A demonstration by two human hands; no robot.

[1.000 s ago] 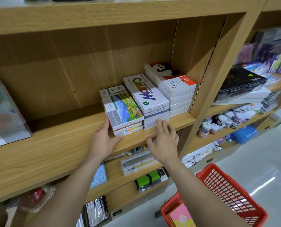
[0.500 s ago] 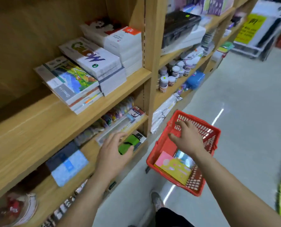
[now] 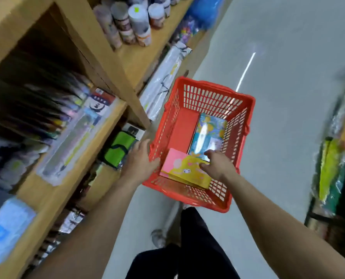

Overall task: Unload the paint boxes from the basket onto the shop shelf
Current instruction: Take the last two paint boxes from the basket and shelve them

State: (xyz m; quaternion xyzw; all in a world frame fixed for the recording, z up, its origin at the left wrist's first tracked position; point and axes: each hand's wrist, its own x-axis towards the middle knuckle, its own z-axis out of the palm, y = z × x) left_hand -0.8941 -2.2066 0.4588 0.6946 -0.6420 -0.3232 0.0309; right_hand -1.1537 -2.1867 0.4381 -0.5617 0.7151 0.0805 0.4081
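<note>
A red plastic basket (image 3: 214, 91) stands on the floor beside the wooden shelf unit (image 3: 127, 63). Inside it lie two paint boxes: a pink and yellow box (image 3: 182, 170) at the near end, leaning against the wall, and a blue patterned box (image 3: 208, 133) behind it. My right hand (image 3: 218, 165) reaches into the basket, fingers spread and touching the top edge of the pink and yellow box and the near end of the blue one. My left hand (image 3: 140, 164) is open at the basket's left rim, thumb against it.
Lower shelves at left hold blurred stationery, a green pouch (image 3: 118, 150) and a blue packet (image 3: 4, 230). Paint jars (image 3: 135, 23) stand on a shelf above. Grey floor stretches to the right, with another rack (image 3: 334, 158) at the right edge. My legs are below the basket.
The view swung down from the shelf with its stacked boxes to the basket. Both hands left the shelf; my right hand went into the basket and my left came to its rim.
</note>
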